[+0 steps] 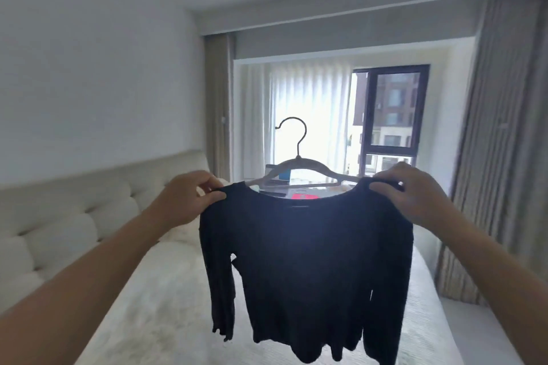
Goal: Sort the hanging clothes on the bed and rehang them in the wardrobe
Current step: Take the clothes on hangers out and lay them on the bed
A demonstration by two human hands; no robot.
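Observation:
A black long-sleeved top [305,270] hangs in the air in front of me, above the bed [166,299]. A pale hanger [299,167] with a dark metal hook sits in its neckline, upright. My left hand [189,195] pinches the top's left shoulder. My right hand [412,192] pinches the right shoulder, over the end of the hanger's arm. The sleeves hang straight down on both sides. The wardrobe is not in view.
The bed has a white textured cover and a padded cream headboard [65,222] along the left wall. Beyond the bed a table [284,184] holds small items, in front of a bright window [388,115]. Tall beige curtains [498,157] hang on the right.

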